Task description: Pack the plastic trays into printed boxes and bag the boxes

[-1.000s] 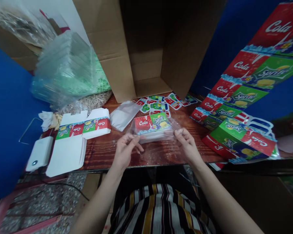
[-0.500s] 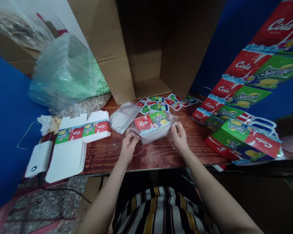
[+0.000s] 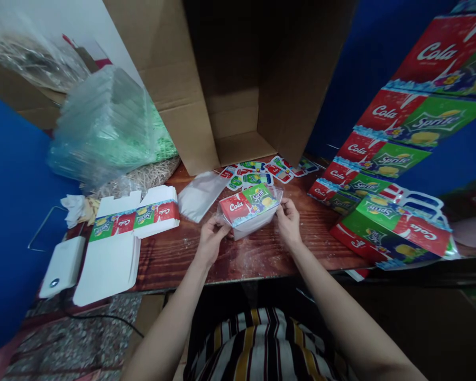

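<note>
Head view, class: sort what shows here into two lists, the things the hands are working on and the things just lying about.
In hand: small printed box, clear bag around it, left hand, right hand.
Lying about: flat cartons, white device, loose stickers, spare clear sleeve, big cardboard box, stacked printed boxes.

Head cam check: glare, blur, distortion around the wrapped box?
Head view: wrapped box, held by left hand and right hand, is sharp, faint sheen on its film; cardboard carton is deep shadow inside; printed stack at right stretches with wide-angle distortion; plastic bag at left looks soft.
</note>
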{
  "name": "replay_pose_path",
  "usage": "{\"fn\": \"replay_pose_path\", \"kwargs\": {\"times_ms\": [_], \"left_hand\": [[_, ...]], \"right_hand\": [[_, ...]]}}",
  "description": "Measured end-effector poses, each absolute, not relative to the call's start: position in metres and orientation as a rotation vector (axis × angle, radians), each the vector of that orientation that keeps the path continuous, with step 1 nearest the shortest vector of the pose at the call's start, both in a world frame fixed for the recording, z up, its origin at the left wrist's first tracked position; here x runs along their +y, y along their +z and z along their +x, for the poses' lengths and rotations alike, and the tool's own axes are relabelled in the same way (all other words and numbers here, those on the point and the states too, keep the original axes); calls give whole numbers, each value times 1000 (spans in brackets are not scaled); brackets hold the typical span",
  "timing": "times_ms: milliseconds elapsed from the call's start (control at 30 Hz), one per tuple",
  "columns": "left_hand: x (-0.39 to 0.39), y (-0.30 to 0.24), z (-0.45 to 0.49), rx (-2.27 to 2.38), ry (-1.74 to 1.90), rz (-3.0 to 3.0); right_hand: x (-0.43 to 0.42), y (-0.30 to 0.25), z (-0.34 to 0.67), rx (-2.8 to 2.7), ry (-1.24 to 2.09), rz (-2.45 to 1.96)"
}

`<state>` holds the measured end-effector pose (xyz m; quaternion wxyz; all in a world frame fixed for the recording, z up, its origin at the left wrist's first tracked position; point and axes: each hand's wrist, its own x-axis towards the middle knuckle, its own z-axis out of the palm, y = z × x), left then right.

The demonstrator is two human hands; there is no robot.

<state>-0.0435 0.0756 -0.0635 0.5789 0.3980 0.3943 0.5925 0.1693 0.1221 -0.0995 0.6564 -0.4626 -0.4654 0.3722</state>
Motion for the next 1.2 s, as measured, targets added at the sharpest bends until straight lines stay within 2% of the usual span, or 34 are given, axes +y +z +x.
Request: {"fn": "replay_pose_path", "kwargs": {"times_ms": [433, 700, 967, 1133, 1200], "left_hand": [[73, -67, -35, 910, 1345, 758], [79, -72, -42, 953, 1249, 747], [62, -57, -42, 1007, 1239, 739], [35, -52, -54, 1177, 1102, 728], [26, -57, -58, 1209, 914, 782]], "right_hand": [[90, -98, 150, -1271, 697, -1284], [95, -82, 161, -1083, 851, -1103], [93, -76, 161, -966, 870, -1148], [81, -71, 164, -851, 916, -1230], [77, -69, 171, -815, 978, -1239]]}}
